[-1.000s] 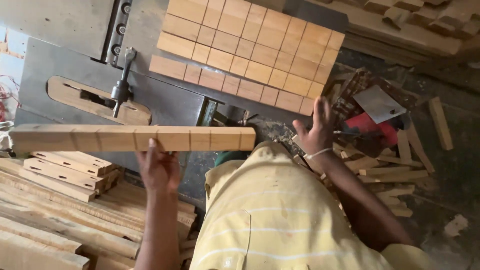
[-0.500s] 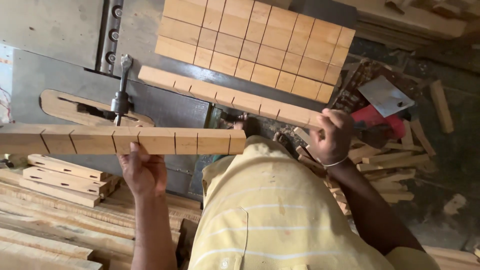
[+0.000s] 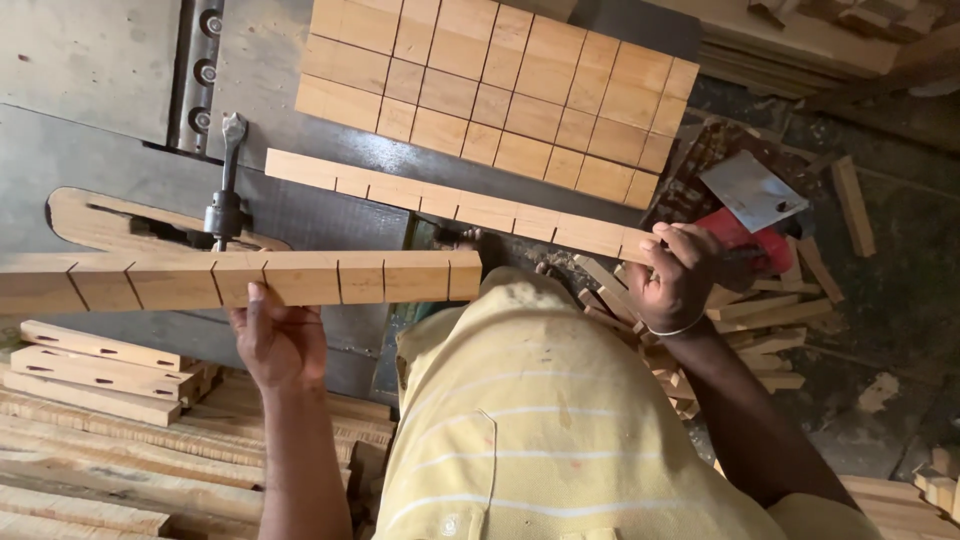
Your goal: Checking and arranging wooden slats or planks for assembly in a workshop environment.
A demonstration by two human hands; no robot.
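- My left hand (image 3: 280, 340) is closed on the near edge of a long notched wooden strip (image 3: 240, 280). The thumb lies up against its face and the fingers are tucked under, out of sight.
- That strip runs level across the left of the scene. Its left end runs out of view and its right end stops just above my yellow shirt (image 3: 560, 430). Dark saw cuts cross it at even steps.
- My right hand (image 3: 680, 275) is clenched around the right end of a second notched strip (image 3: 460, 205) - fingers curled over the top, a thin bangle at the wrist.
- This second strip slants from far left to near right across the grey machine table (image 3: 110, 150). I cannot tell whether its left end rests on the metal or is lifted.
- Just beyond it lies a panel of cut strips (image 3: 500, 90) set edge to edge, so their notches form a grid of small blocks.
- A metal wrench (image 3: 225, 200) sits over a curved wooden piece on the table, just beyond the first strip.
- Near left, below my left hand, a stack of plain slats (image 3: 90, 370) lies on longer boards.
- To the right of my right hand, scattered offcuts (image 3: 760, 320) cover the floor - among them a grey sheet (image 3: 750, 190) lies over something red.
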